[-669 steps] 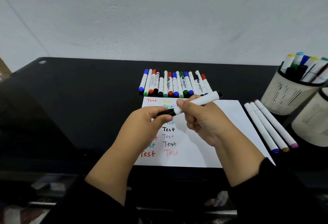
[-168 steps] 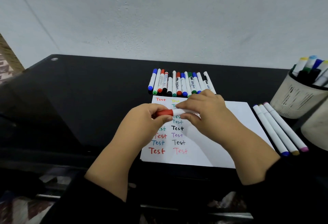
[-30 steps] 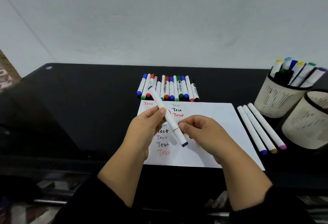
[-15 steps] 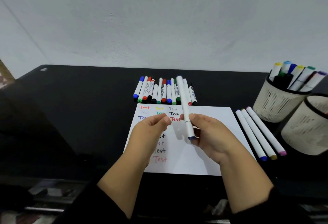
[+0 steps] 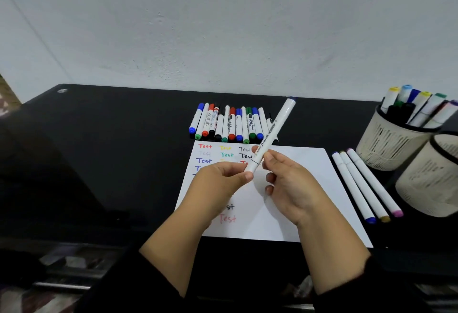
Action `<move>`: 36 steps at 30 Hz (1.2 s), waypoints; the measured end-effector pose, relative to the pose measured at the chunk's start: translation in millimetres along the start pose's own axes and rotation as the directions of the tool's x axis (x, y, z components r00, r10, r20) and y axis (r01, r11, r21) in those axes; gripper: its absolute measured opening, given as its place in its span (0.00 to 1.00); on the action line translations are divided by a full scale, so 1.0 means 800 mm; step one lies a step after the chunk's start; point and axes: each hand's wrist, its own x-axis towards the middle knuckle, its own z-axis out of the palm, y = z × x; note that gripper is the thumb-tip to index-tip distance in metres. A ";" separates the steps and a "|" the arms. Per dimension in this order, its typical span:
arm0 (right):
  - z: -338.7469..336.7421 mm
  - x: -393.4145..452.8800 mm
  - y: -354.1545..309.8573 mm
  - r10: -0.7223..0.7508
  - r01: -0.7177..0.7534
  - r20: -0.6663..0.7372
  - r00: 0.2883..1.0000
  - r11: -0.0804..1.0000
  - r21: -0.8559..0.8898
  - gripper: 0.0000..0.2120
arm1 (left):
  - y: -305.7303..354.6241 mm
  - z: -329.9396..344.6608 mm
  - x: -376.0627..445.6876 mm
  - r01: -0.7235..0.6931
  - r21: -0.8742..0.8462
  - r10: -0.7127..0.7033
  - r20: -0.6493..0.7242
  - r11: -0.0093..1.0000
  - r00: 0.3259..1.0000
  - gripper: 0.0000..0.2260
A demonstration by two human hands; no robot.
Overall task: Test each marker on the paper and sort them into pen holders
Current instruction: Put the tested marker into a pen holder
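Three markers [image 5: 366, 185], two holders [image 5: 391, 144]

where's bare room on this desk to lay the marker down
Free: the black desk left of the white paper sheet, and the sheet's blank right half. Crowded: the row of capped markers behind the sheet, and the three long white markers beside the two cream mesh pen holders on the right.

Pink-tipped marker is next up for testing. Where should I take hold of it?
Grip the pink-tipped marker around its bare white mid-barrel, coming from above and its right. It lies flat beside the paper, the rightmost of three parallel markers, so the right side is free, though the near holder stands close there.
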 end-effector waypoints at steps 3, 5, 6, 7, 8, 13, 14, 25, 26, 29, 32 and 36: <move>-0.001 0.004 -0.002 -0.024 0.023 -0.060 0.998 1.000 -0.015 0.13 | 0.000 -0.004 0.001 -0.009 0.117 0.012 -0.025 0.993 1.000 0.05; -0.002 0.005 -0.003 -0.026 0.025 -0.082 0.996 1.000 -0.016 0.15 | -0.002 -0.006 0.001 -0.015 0.185 0.021 -0.033 0.983 0.999 0.05; -0.003 0.005 -0.003 -0.028 0.026 -0.083 0.996 0.999 -0.019 0.15 | -0.003 -0.007 0.002 -0.017 0.208 0.025 -0.039 0.978 0.999 0.04; -0.003 0.005 -0.003 -0.035 0.033 -0.081 0.996 0.999 -0.024 0.15 | -0.004 -0.008 0.002 -0.019 0.227 0.031 -0.049 0.974 0.998 0.04; -0.004 0.005 -0.004 -0.048 0.046 -0.074 0.996 0.999 -0.030 0.14 | -0.005 -0.009 0.003 -0.025 0.245 0.040 -0.057 0.969 0.998 0.05; -0.004 0.003 -0.007 -0.082 0.081 -0.057 0.995 0.996 -0.028 0.10 | -0.006 -0.012 0.002 -0.051 0.274 0.077 -0.083 0.960 0.994 0.06; -0.005 0.002 -0.008 -0.083 0.082 -0.062 0.995 0.996 -0.022 0.09 | -0.007 -0.012 0.002 -0.052 0.277 0.081 -0.092 0.959 0.993 0.07; -0.001 -0.012 -0.015 -0.115 0.111 -0.068 0.991 0.992 -0.068 0.08 | -0.009 -0.009 0.002 -0.075 0.361 0.119 -0.099 0.929 0.988 0.10; 0.000 -0.013 -0.015 -0.128 0.122 -0.076 0.989 0.989 -0.082 0.08 | -0.009 -0.008 0.002 -0.077 0.353 0.114 -0.086 0.932 0.990 0.11; 0.000 -0.015 -0.019 -0.173 0.158 -0.076 0.982 0.972 -0.175 0.09 | -0.009 -0.008 0.001 -0.097 0.324 0.117 -0.042 0.941 0.992 0.14; 0.000 -0.013 -0.027 -0.252 0.215 -0.034 0.967 0.884 -0.414 0.08 | -0.007 -0.012 0.000 -0.137 0.176 0.148 -0.054 0.975 0.987 0.16; 0.001 -0.005 -0.035 -0.316 0.253 0.094 0.944 0.513 -0.820 0.06 | 0.003 -0.025 -0.004 -0.165 -0.100 0.151 -0.134 0.981 0.979 0.17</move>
